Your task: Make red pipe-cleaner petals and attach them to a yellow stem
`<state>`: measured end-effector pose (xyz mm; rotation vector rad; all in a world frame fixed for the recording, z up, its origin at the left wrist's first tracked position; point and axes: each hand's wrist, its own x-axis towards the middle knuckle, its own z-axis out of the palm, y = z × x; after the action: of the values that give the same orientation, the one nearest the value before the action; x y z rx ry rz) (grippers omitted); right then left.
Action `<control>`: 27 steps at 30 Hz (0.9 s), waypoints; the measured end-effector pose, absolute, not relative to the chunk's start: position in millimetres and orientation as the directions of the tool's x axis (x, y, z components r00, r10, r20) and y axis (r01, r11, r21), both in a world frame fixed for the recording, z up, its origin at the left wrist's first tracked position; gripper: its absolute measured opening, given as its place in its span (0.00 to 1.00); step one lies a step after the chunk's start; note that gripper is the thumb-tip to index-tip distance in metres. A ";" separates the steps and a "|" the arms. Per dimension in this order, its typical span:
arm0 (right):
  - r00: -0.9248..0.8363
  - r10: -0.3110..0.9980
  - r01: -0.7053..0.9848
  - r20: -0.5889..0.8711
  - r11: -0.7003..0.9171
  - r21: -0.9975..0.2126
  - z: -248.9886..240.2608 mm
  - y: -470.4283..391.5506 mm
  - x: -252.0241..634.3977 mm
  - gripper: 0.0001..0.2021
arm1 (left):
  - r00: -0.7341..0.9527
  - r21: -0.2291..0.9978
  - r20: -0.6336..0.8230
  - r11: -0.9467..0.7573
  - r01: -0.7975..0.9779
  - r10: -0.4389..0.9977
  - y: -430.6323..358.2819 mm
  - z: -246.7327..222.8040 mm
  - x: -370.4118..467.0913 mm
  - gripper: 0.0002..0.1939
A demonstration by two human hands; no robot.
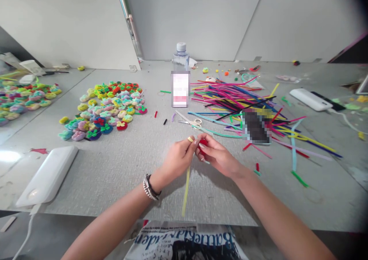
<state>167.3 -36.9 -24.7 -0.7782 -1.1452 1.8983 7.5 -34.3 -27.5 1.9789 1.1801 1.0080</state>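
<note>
My left hand (181, 152) is closed, its thumb and fingers pinching a pale yellow pipe cleaner (186, 191) whose long end hangs toward the table's front edge. Against it, my right hand (216, 154) curls its fingers around a small red fuzzy piece (202, 146). The fingertips of both hands meet, so the exact join of yellow and red is hidden. Just beyond the hands lies a pair of scissors (194, 123) with pale handles. Short pipe cleaner offcuts, one red (155, 114) and one black (165, 121), are left of the scissors.
A pile of finished fuzzy flowers (115, 103) covers the left middle. Loose pipe cleaners (224, 97) spread on the right, with a dark blurred device (257, 126) on them. A phone (180, 89) leans on a bottle (181, 59). A white power bank (48, 175) lies front left.
</note>
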 end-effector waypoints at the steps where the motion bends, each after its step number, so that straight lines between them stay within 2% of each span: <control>1: -0.513 0.851 -0.312 -0.110 -0.304 -0.900 -24.2 -36.8 166.7 0.11 | 0.294 0.794 0.307 -0.414 0.446 0.905 -34.7 -28.2 7.2 0.19; 9: -0.477 0.876 -0.251 -0.064 -0.205 -0.946 -21.1 -34.9 167.5 0.11 | 0.287 0.642 0.398 -0.488 0.591 0.871 -36.5 -26.4 0.7 0.18; 11: -0.463 0.885 -0.201 -0.046 -0.156 -0.967 -20.8 -33.4 169.0 0.12 | 0.312 0.533 0.443 -0.527 0.662 0.840 -35.9 -24.9 -0.5 0.17; 15: -0.449 0.893 -0.137 -0.038 -0.111 -0.984 -20.2 -31.5 171.9 0.13 | 0.433 0.217 0.530 -0.610 0.762 0.729 -33.7 -20.8 -2.6 0.13; 18: -0.466 0.883 -0.152 -0.050 -0.135 -0.979 -19.4 -31.9 172.3 0.12 | 0.490 0.095 0.545 -0.631 0.770 0.680 -32.7 -19.1 -3.4 0.11; 21: -0.487 0.870 -0.172 -0.072 -0.177 -0.969 -18.3 -33.0 171.6 0.11 | 0.497 0.073 0.550 -0.632 0.772 0.671 -33.1 -19.9 -3.7 0.12; 27: -0.508 0.859 -0.094 -0.062 -0.127 -0.987 -16.9 -33.3 171.9 0.13 | 0.448 0.177 0.568 -0.635 0.752 0.690 -36.0 -23.6 -4.5 0.16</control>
<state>171.9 -33.3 -16.9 -0.8877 -1.4351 1.7222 -4.5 -36.0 -23.6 2.7580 1.3779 1.0043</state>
